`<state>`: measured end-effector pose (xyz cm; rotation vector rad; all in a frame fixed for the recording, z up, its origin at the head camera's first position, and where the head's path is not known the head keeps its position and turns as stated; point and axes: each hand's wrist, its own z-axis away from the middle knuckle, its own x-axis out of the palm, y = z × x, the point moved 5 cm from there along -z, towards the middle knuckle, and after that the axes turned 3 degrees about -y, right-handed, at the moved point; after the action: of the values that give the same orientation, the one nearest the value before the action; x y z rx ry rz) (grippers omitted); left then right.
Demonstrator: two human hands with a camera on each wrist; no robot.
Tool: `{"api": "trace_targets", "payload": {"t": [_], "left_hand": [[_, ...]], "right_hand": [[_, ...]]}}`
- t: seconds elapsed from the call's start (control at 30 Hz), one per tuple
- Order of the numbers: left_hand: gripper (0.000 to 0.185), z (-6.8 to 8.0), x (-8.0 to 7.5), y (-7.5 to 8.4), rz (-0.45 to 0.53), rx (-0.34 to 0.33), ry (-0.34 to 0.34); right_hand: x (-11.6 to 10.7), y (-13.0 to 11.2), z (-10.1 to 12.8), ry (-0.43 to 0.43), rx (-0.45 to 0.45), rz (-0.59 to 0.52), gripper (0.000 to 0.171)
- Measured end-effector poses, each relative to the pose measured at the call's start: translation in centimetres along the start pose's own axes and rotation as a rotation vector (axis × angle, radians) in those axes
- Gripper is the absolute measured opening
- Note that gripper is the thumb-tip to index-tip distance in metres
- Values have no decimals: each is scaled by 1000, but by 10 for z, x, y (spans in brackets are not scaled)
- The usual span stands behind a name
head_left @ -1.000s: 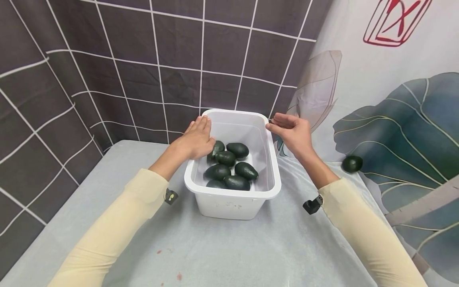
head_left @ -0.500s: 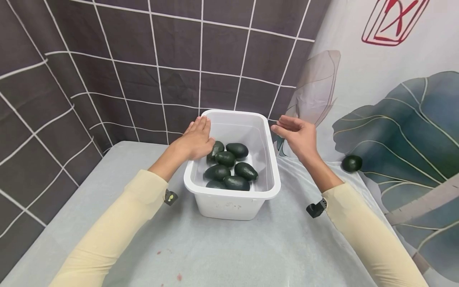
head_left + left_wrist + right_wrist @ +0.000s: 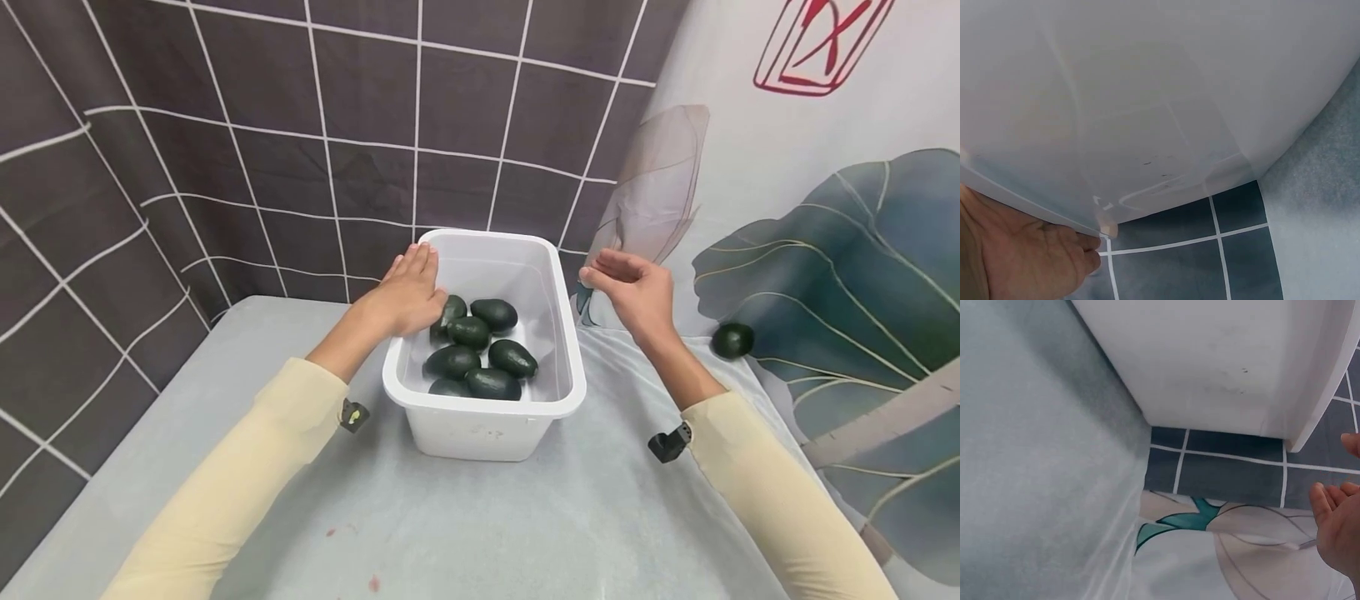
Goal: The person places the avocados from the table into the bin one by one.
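Note:
A white plastic bin (image 3: pixel 491 433) stands on the table, with several dark green avocados (image 3: pixel 512 358) lying inside it. My left hand (image 3: pixel 405 292) rests on the bin's left rim, fingers straight and pointing toward the back corner. In the left wrist view, that hand (image 3: pixel 1035 256) shows its palm just below the rim. To the right of the bin my right hand (image 3: pixel 637 287) hovers apart from the rim, fingers loosely bent and holding nothing. The right wrist view catches this hand (image 3: pixel 1341 519) at its edge, with a gap to the bin's wall (image 3: pixel 1210 369).
A single avocado (image 3: pixel 732 340) lies at the table's right edge. Behind the bin hangs a dark cloth with white grid lines (image 3: pixel 375 175), and a leaf-patterned curtain (image 3: pixel 825 242) covers the right side. A pale grey-blue cloth (image 3: pixel 465 533) covers the table.
My right hand has drawn away from the bin's right rim, moving right and slightly toward me. The left hand stays on the left rim, and the bin and avocados keep their places.

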<state>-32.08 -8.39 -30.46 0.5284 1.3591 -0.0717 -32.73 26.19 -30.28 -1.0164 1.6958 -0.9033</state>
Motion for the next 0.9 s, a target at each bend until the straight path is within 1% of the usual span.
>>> {"api": "trace_targets", "payload": {"t": [0.17, 0.47, 0.57, 0.67, 0.77, 0.9], "left_hand": [[79, 1, -1, 0, 5, 3, 4], [79, 2, -1, -1, 12, -1, 0], [79, 2, -1, -1, 8, -1, -1], [79, 1, -1, 0, 9, 1, 0], [79, 1, -1, 0, 8, 2, 0], [79, 0, 0, 0, 4, 1, -1]], "right_hand": [[-5, 7, 0, 13, 33, -21, 59], [-18, 21, 1, 49, 65, 2, 59], [-26, 26, 2, 84, 75, 29, 58], [-38, 31, 4, 143, 96, 71, 57], [-50, 37, 5, 198, 137, 107, 58], [-65, 46, 5, 239, 195, 112, 62]]}}
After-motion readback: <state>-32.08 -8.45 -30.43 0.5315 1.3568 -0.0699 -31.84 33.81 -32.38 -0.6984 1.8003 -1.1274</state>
